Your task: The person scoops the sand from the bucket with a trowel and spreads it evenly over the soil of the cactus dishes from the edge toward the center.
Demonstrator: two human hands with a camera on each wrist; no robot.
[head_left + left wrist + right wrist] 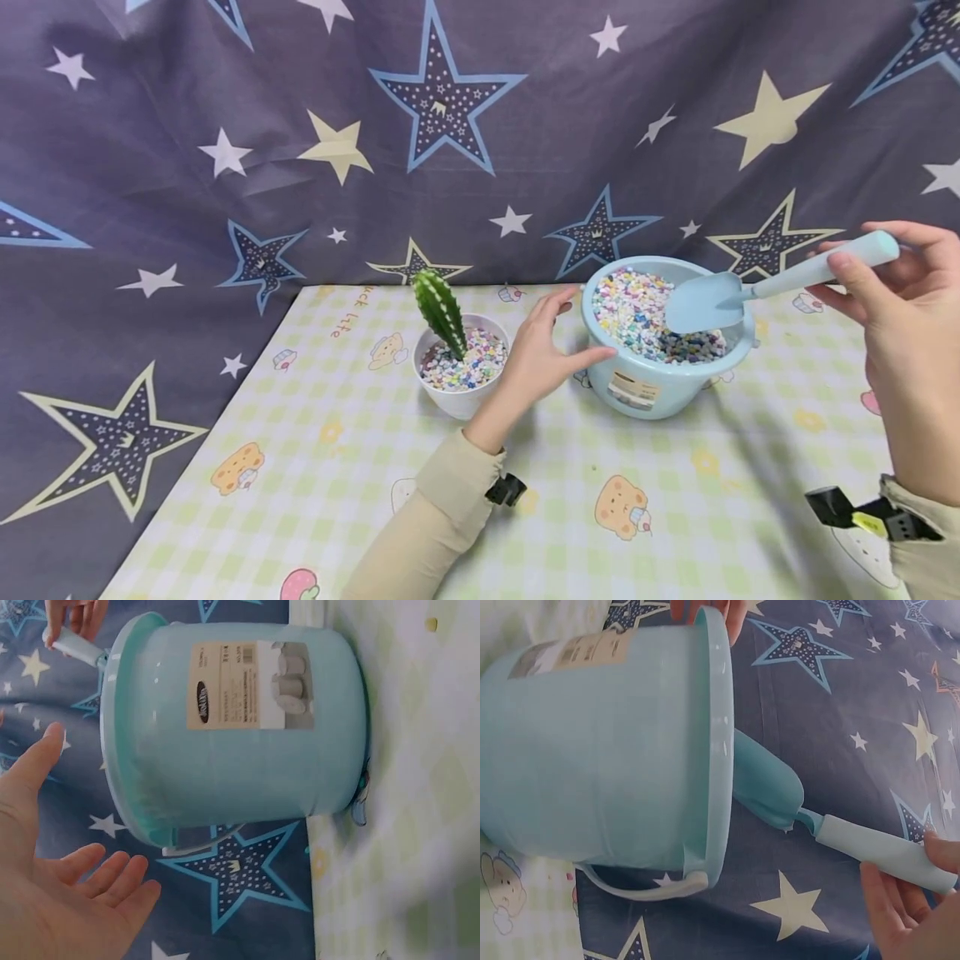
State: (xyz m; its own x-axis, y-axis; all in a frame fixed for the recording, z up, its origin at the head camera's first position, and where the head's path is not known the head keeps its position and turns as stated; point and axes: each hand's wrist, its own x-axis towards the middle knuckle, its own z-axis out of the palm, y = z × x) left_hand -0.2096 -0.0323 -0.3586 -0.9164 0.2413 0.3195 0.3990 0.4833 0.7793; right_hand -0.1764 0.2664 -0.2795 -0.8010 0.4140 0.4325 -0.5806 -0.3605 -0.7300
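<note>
The right hand [907,333] pinches the stiff, light scoop [705,302] by its handle end, blade over the pebble-filled bucket [652,387] (likely heavy) on the bench. The left hand [543,350], open, steadies its wall.

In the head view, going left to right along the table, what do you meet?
Cactus in the white pot → left hand → blue bucket of coloured pebbles → trowel → right hand gripping its handle.

The tablecloth [360,500] reads "uck Life"; the bucket [660,383] label's print is illegible.
</note>
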